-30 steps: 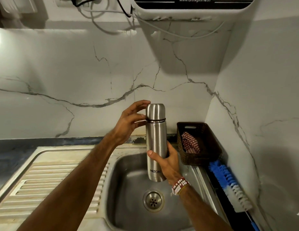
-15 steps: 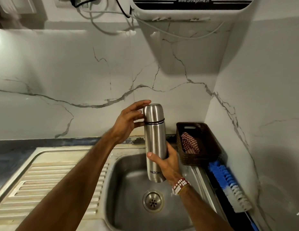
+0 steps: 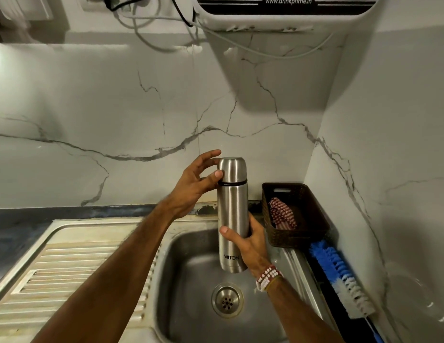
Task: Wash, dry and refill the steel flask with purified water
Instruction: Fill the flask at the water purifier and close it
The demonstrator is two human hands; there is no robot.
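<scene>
A tall steel flask [image 3: 233, 206] marked MILTON stands upright in the air above the sink basin [image 3: 191, 280]. My right hand [image 3: 248, 241] grips its lower body from the right, thumb across the front. My left hand [image 3: 193, 181] holds the steel cap [image 3: 232, 169] at the top, thumb on its front and fingers reaching behind it. The cap sits on the flask above a black ring. The water purifier [image 3: 278, 13] hangs on the wall high above.
A drain [image 3: 227, 300] lies under the flask. The ribbed steel drainboard [image 3: 67, 273] is at the left. A dark woven basket [image 3: 295, 214] with a red checked cloth [image 3: 281, 214] stands right of the sink, and a blue and white brush [image 3: 340, 276] lies beside the wall.
My left thumb and fingers have shifted round the cap. The flask has stayed almost in the same place above the basin.
</scene>
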